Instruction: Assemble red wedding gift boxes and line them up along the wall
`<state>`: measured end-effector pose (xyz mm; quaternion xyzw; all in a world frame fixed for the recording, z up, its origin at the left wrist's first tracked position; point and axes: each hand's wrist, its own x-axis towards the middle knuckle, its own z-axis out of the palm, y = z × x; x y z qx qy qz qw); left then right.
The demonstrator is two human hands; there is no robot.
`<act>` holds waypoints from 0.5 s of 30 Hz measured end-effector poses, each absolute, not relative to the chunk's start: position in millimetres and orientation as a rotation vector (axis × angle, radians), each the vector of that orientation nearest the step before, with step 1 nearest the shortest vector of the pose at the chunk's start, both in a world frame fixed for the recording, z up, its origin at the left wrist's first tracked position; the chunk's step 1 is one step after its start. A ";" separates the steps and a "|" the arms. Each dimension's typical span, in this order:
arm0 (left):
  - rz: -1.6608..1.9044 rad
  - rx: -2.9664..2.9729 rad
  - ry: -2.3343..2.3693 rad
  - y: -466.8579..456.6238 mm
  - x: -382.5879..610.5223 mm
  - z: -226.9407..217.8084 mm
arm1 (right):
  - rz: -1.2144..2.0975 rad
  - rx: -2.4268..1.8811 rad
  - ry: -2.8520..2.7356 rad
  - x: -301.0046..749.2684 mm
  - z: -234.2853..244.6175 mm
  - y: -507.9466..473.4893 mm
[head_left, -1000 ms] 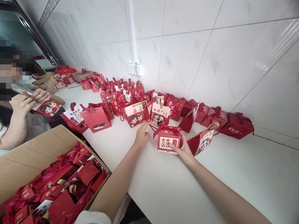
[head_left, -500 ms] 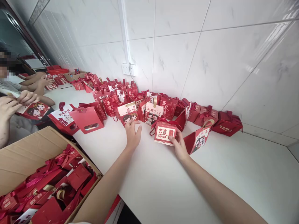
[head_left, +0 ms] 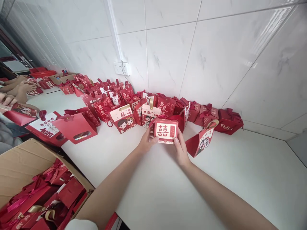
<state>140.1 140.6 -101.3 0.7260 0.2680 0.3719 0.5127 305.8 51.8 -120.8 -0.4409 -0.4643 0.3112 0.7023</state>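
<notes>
Currently, a small red cardboard box with a cream front panel and red characters (head_left: 166, 131) is grasped between both hands over the near part of the smooth white table (head_left: 153, 188); whether its base is touched by the tabletop cannot be told. Its left side is clasped by the left hand (head_left: 146, 140) and its right side by the right hand (head_left: 181, 150), with both thumbs laid along the front. Just beside the right hand, a red wedge-shaped paper box with a gold loop handle (head_left: 201, 141) is placed. Behind and to the left, a red box printed with two cartoon faces (head_left: 123, 120) is stood upright. Red ribbon-tied boxes (head_left: 229, 123) are lined along the white tiled wall (head_left: 165, 57). At lower left, more red boxes (head_left: 72, 191) are packed in an open brown cardboard carton (head_left: 19, 169).
</notes>
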 end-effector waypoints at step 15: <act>1.152 1.688 0.641 122.7 142.7 -91.7 | 0.759 -0.952 -1.234 303.7 -122.6 43.7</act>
